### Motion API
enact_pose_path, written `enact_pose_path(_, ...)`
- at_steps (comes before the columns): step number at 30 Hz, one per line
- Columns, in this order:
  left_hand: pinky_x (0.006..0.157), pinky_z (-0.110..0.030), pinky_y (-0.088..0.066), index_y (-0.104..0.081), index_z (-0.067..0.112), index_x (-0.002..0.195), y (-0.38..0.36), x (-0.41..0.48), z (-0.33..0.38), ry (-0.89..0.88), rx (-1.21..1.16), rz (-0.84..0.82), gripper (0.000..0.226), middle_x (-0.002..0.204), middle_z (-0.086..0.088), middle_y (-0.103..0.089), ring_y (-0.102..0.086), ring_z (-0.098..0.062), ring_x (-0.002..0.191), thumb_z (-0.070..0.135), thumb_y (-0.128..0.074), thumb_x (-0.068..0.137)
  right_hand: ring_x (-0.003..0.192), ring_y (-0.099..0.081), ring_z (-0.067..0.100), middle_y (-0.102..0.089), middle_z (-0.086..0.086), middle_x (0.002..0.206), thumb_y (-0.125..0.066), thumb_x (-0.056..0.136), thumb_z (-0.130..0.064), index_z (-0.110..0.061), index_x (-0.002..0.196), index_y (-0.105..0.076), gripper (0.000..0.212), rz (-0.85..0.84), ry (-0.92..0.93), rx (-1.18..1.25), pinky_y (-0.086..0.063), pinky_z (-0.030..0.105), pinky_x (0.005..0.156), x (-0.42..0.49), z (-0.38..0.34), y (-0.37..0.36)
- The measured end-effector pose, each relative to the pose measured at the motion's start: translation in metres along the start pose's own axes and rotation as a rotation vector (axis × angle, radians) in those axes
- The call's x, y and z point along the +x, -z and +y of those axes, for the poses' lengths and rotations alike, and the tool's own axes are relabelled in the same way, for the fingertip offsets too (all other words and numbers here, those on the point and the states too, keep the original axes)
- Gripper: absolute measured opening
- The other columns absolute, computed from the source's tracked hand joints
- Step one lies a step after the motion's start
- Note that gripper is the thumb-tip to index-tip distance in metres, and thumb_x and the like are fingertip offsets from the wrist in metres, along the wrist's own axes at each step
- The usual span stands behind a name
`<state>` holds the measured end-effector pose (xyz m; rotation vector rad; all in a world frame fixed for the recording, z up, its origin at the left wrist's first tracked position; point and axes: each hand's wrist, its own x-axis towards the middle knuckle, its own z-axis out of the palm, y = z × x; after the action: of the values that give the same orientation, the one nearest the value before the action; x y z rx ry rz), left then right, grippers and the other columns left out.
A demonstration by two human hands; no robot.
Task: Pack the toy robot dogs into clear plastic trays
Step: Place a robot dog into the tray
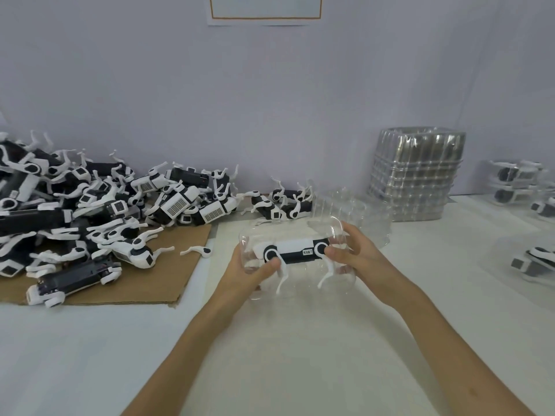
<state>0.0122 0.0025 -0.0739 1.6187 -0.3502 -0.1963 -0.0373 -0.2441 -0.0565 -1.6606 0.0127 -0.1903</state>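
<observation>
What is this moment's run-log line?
step: toy robot dog in clear plastic tray; left hand: grips tray; right hand: grips tray; unpacked dogs: piled on cardboard

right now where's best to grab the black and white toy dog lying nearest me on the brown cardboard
Take the black and white toy dog across the middle of its long body, probably from above. It lies at the near edge of the brown cardboard sheet with nothing on top of it and its trunk exposed between the legs. The thin white legs look too slender to hold firmly.

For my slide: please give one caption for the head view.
Left hand and right hand hold a clear tray with a toy robot dog inside.
</observation>
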Motion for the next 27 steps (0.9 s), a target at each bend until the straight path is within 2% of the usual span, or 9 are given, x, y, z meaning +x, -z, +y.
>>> enact_pose_path(2,0.056,-0.005,-0.047,-0.026,0.043,0.145,0.000,0.000,0.001,-0.015,0.017,-0.005,0.100,0.118,0.023,-0.052,-0.065,0.015,0.076,0.052,-0.079,0.060,0.112,-0.066,0.023,-0.063,0.001,0.124,-0.085,0.065,-0.045,-0.027,0.147,-0.043,0.094,0.004,0.007,0.006,-0.056,0.034,0.080,0.000,-0.001,0.000)
enact_pose_path(4,0.055,-0.005,-0.047,-0.026,0.038,0.150,0.000,-0.001,0.000,-0.048,0.016,0.007,0.107,0.120,0.023,-0.051,-0.063,0.018,0.079,0.049,-0.082,0.059,0.106,-0.068,0.020,-0.064,0.001,0.122,-0.082,0.063,-0.047,-0.030,0.144,-0.045,0.090,0.017,0.016,-0.005,-0.055,0.030,0.074,-0.001,-0.001,-0.002)
enact_pose_path(7,0.058,-0.005,-0.047,-0.030,0.034,0.150,-0.002,-0.001,-0.002,-0.104,0.018,0.076,0.107,0.120,0.017,-0.054,-0.064,0.015,0.079,0.048,-0.083,0.058,0.084,-0.063,0.015,-0.066,0.001,0.112,-0.081,0.062,-0.049,-0.038,0.131,-0.053,0.075,0.097,0.048,-0.034,-0.049,0.022,0.061,0.000,0.002,-0.009)
enact_pose_path(10,0.059,-0.004,-0.046,-0.035,0.038,0.145,-0.003,-0.001,-0.004,-0.139,0.019,0.138,0.101,0.120,0.014,-0.056,-0.064,0.010,0.078,0.050,-0.086,0.058,0.072,-0.054,0.014,-0.064,0.002,0.105,-0.082,0.061,-0.049,-0.042,0.120,-0.061,0.063,0.145,0.091,-0.010,-0.046,0.020,0.057,0.003,0.007,-0.014)
enact_pose_path(15,0.059,-0.005,-0.047,-0.034,0.044,0.139,0.000,0.001,-0.005,-0.128,0.009,0.149,0.095,0.119,0.016,-0.054,-0.063,0.012,0.077,0.049,-0.085,0.058,0.078,-0.062,0.011,-0.064,-0.001,0.113,-0.079,0.062,-0.056,-0.044,0.129,-0.052,0.073,0.100,0.070,-0.028,-0.048,0.020,0.058,0.004,0.010,-0.015)
enact_pose_path(19,0.058,-0.008,-0.049,-0.036,0.051,0.130,0.000,0.002,-0.005,-0.113,-0.014,0.131,0.092,0.119,0.015,-0.055,-0.064,0.011,0.080,0.049,-0.093,0.058,0.088,-0.064,0.013,-0.061,0.000,0.119,-0.080,0.061,-0.050,-0.039,0.138,-0.046,0.084,0.061,0.047,-0.020,-0.053,0.026,0.066,0.003,0.009,-0.012)
enact_pose_path(21,0.060,-0.010,-0.049,-0.037,0.052,0.132,0.002,0.003,-0.005,-0.086,-0.034,0.120,0.091,0.122,0.016,-0.056,-0.066,0.006,0.084,0.051,-0.089,0.057,0.091,-0.063,0.015,-0.060,0.000,0.121,-0.081,0.062,-0.046,-0.039,0.139,-0.044,0.086,0.040,0.045,-0.021,-0.054,0.025,0.068,0.002,0.008,-0.011)
enact_pose_path(23,0.059,-0.007,-0.048,-0.037,0.052,0.134,0.004,0.003,-0.004,-0.060,-0.062,0.106,0.094,0.122,0.017,-0.056,-0.067,0.004,0.086,0.050,-0.090,0.056,0.090,-0.064,0.014,-0.060,0.000,0.122,-0.083,0.064,-0.045,-0.039,0.139,-0.043,0.086,0.025,0.048,-0.018,-0.054,0.025,0.069,0.002,0.008,-0.010)
enact_pose_path(27,0.054,-0.006,-0.048,-0.032,0.053,0.137,0.006,0.004,-0.005,-0.063,-0.025,0.095,0.103,0.120,0.023,-0.051,-0.064,-0.006,0.102,0.045,-0.095,0.056,0.081,-0.062,0.009,-0.058,-0.003,0.121,-0.090,0.065,-0.036,-0.043,0.138,-0.041,0.089,0.001,0.053,-0.052,-0.052,0.026,0.068,0.002,0.009,-0.009)
